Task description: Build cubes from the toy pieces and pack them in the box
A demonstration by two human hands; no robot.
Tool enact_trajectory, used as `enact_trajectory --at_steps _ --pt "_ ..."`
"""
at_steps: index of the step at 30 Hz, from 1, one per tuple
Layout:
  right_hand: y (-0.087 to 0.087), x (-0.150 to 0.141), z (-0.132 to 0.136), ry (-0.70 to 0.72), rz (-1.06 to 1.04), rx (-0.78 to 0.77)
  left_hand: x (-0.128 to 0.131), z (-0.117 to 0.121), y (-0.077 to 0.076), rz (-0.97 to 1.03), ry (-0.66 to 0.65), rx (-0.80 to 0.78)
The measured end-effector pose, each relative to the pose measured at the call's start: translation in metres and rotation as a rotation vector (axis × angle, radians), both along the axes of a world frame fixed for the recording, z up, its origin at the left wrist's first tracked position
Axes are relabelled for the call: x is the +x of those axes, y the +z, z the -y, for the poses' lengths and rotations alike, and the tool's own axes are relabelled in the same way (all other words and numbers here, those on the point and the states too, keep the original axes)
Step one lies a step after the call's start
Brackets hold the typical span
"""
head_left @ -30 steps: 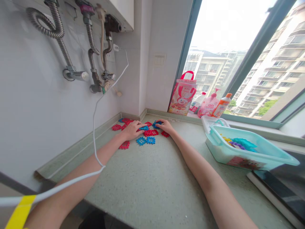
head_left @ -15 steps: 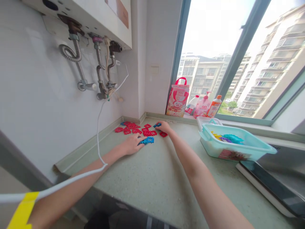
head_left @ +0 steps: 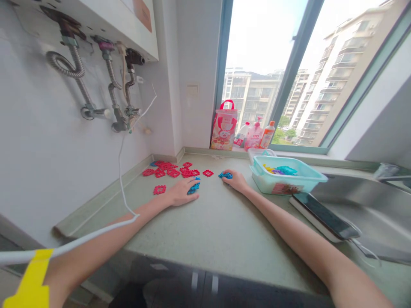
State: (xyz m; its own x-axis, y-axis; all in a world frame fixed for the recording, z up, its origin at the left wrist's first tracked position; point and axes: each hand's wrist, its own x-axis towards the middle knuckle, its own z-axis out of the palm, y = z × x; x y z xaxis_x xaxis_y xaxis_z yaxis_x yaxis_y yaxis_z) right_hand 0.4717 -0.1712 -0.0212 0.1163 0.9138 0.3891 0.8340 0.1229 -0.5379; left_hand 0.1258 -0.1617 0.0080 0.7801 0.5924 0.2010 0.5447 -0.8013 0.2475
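Several red square lattice pieces point(head_left: 173, 171) lie scattered on the grey-green counter point(head_left: 218, 222) near the back left corner, and one red piece point(head_left: 159, 189) sits apart to the left. My left hand point(head_left: 180, 194) rests flat on the counter with blue lattice pieces point(head_left: 193, 188) under its fingertips. My right hand point(head_left: 236, 180) lies a little to the right, its fingers closed over more blue pieces point(head_left: 224, 175). A mint-green plastic bin point(head_left: 285, 182) holding coloured pieces stands just right of my right hand.
Metal hoses point(head_left: 77, 77) and a white cable point(head_left: 123, 171) hang on the left wall. A pink bag point(head_left: 224, 131) and bottles point(head_left: 257, 136) stand on the window sill. A dark phone point(head_left: 324, 216) lies on a white slab at right.
Both hands have pulled back toward me, dragging blue pieces away from the red ones. The right hand slid rightward toward the bin. The camera has turned to the right.
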Motion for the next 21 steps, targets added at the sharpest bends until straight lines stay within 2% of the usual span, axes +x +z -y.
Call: enact_trajectory --at_steps 4,7,10,12,19,21 --pt "0.000 0.011 0.077 0.227 -0.009 0.053 0.033 0.010 -0.002 0.046 -0.175 0.021" --pt "0.008 0.013 0.109 0.296 0.023 0.042 0.057 0.025 0.000 0.070 -0.322 -0.003" --pt "0.015 0.013 0.116 0.334 0.060 0.020 0.072 0.036 0.005 0.078 -0.408 -0.026" --pt "0.018 0.014 0.114 0.341 0.076 0.020 0.075 0.039 0.007 0.081 -0.416 -0.017" --pt "0.023 0.015 0.117 0.351 0.186 -0.007 0.056 0.028 0.015 0.156 -0.239 0.158" --pt "0.026 0.016 0.120 0.336 0.210 -0.021 0.052 0.025 0.015 0.166 -0.226 0.173"
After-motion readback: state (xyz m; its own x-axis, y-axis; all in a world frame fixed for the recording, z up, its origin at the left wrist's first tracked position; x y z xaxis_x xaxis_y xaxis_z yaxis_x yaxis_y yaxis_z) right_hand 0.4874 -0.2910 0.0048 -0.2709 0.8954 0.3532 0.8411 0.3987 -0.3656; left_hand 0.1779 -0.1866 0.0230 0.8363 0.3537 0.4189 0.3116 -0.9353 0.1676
